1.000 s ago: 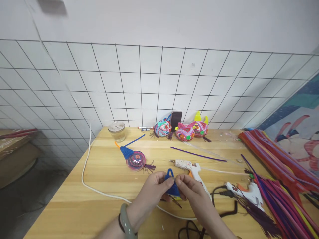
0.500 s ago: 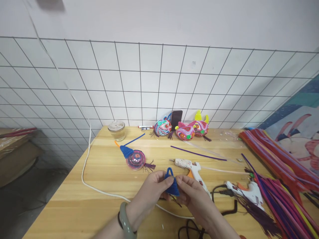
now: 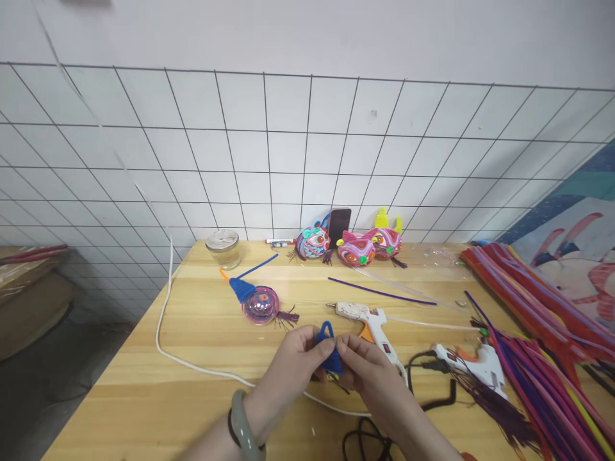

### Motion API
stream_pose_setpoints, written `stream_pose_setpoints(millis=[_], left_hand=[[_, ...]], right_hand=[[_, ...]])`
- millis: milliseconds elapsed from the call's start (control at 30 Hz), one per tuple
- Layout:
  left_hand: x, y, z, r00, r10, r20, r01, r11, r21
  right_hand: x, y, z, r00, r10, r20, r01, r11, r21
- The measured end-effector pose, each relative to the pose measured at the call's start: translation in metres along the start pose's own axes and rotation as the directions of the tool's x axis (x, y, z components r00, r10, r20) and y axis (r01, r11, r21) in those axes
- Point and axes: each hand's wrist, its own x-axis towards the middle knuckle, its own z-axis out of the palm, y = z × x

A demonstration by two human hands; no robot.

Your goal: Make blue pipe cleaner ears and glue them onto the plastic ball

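Between both hands, low in the middle of the head view, is a blue pipe-cleaner triangle [image 3: 332, 363] with a small loop at its top. My left hand [image 3: 301, 356] pinches its left side, thumb across the front. Fingers of my right hand [image 3: 364, 363] close on its right edge. Part of the triangle is hidden by the fingers. Beyond them to the left lies a round pink-and-purple ornament [image 3: 261, 305] with a purple tassel. A similar blue piece [image 3: 241, 289], with an orange tip and a blue stem, touches its upper left edge.
A white glue gun [image 3: 369, 323] lies just beyond my right hand; another glue gun [image 3: 473, 368] is farther right. Pipe cleaners [image 3: 533, 378] spread along the right. Patterned fish-like ornaments [image 3: 356, 250], a phone [image 3: 339, 227] and a lidded cup [image 3: 223, 250] stand at the back. A white cord [image 3: 202, 369] crosses the table.
The camera view has shifted slightly. Both hands still grip the blue triangle at nearly the same spot, with a small shift of the right fingers along its edge.
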Motion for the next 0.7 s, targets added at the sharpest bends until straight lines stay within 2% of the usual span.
stream_pose_setpoints(millis=[200, 467, 700], left_hand=[[0.0000, -0.0003, 0.0011, 1.000, 0.009, 0.005, -0.009, 1.000, -0.028], [-0.0020, 0.0030, -0.0013, 0.993, -0.105, 0.051, 0.114, 0.967, -0.230], [-0.0013, 0.0013, -0.0007, 0.994, -0.093, 0.055, 0.101, 0.979, -0.178]], right_hand=[[-0.0007, 0.0012, 0.0020, 0.999, 0.031, 0.037, -0.037, 0.985, 0.168], [0.0014, 0.0014, -0.0020, 0.984, 0.108, 0.140, -0.149, 0.931, 0.334], [0.0030, 0.0061, -0.0030, 0.982, 0.080, 0.169, -0.134, 0.930, 0.342]])
